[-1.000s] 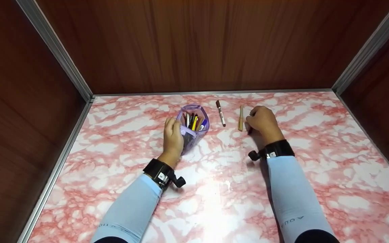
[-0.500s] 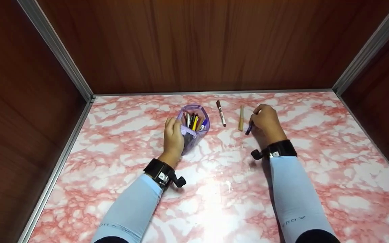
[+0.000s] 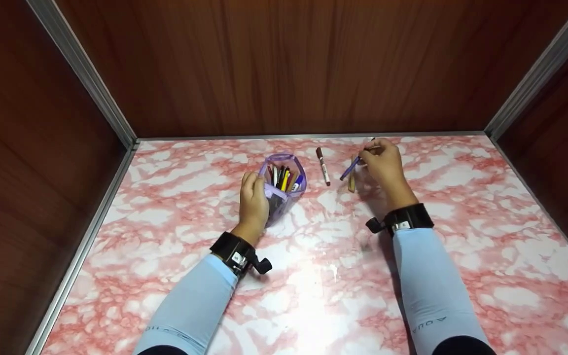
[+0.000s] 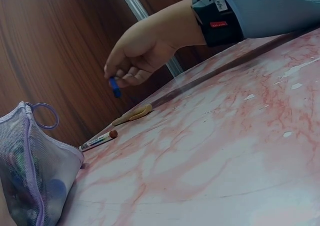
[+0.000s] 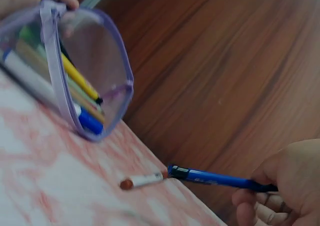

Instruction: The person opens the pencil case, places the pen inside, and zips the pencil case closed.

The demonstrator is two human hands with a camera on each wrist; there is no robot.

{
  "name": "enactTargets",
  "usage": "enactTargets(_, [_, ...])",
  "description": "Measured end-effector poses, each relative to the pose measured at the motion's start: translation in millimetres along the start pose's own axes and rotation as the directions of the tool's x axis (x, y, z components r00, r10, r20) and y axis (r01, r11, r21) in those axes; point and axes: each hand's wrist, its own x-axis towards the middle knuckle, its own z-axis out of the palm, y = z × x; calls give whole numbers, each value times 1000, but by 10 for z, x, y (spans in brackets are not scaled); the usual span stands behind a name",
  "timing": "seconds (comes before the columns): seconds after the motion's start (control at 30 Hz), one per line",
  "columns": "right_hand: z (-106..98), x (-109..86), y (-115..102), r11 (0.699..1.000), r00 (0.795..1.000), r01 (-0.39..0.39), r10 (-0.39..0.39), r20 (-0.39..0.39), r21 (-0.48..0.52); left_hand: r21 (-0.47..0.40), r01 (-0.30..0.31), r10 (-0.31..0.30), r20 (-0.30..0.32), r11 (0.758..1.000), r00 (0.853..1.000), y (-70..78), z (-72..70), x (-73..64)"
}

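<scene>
My left hand (image 3: 253, 202) grips the near edge of a purple mesh pencil case (image 3: 280, 211), whose mouth is open. Inside it several pens and markers show, among them a yellow pen (image 5: 79, 76) and a blue-capped marker (image 3: 297, 183). My right hand (image 3: 385, 167) pinches a blue pen (image 5: 215, 178) by one end, tilted and raised off the table. Below that pen lies a tan pen (image 4: 135, 114), partly covered by it in the head view. A white marker with brown ends (image 3: 323, 165) lies between the case and the tan pen.
The table (image 3: 313, 276) has a red and white marbled top. Brown wood panels (image 3: 284, 69) stand at the back and on both sides, with grey metal strips (image 3: 77, 69) at the corners.
My right hand has lifted the blue pen from the table and moved it up and left, over the tan pen. The left hand and the pencil case stay put.
</scene>
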Motion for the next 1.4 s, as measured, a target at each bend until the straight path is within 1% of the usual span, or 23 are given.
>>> enactTargets(0.07, [61, -20, -47, 997, 1000, 17, -16, -7, 81, 0, 3, -3, -1, 1000, 1000, 3, 0, 0])
enactTargets(0.17, [167, -58, -109, 985, 998, 57, -54, -26, 161, -3, 1, -1, -5, 1000, 1000, 8, -1, -1])
enactTargets(0.37, [447, -174, -196, 946, 990, 142, -132, -53, 291, 4, 3, -3, -1, 1000, 1000, 14, -3, -5])
enactTargets(0.5, [639, -253, -217, 931, 988, 151, -146, -40, 332, 17, 10, -10, 2, 1000, 1000, 11, -4, -11])
enactTargets(0.63, [796, -339, -228, 928, 989, 141, -146, -11, 344, 18, 15, -16, 8, 1000, 1000, -1, -6, -12])
enactTargets(0.73, [902, -401, -217, 928, 987, 145, -160, 15, 343, 9, 8, -8, 14, 1000, 1000, -6, -6, -6])
enactTargets(0.9, [1062, -504, -196, 944, 984, 127, -159, 80, 304, -1, -5, 5, 22, 1000, 1000, 0, -4, -3])
enactTargets(1.0, [1132, -558, -182, 960, 980, 90, -132, 147, 265, 4, -7, 7, 23, 1000, 1000, 2, 2, -6])
enactTargets(1.1, [1182, -596, -161, 974, 968, 59, -109, 227, 218, 3, 3, -3, 29, 1000, 1000, 0, 5, -8])
enactTargets(1.17, [1208, -621, -155, 985, 953, 69, -112, 281, 158, 2, 12, -12, 30, 1000, 999, 2, 4, -9])
enactTargets(1.23, [1229, -644, -151, 990, 931, 110, -134, 341, 90, -1, 17, -17, 33, 1000, 999, 2, 6, -9])
enactTargets(1.27, [1236, -658, -155, 988, 917, 145, -151, 369, 44, -4, 15, -15, 31, 1000, 999, 2, 8, -9])
enactTargets(1.33, [1247, -687, -167, 975, 888, 219, -184, 422, -36, -10, 11, -10, 27, 1000, 1000, 0, 10, -8])
enactTargets(1.4, [1254, -709, -181, 953, 863, 286, -208, 461, -104, -13, 8, -7, 26, 1000, 1000, -2, 12, -7])
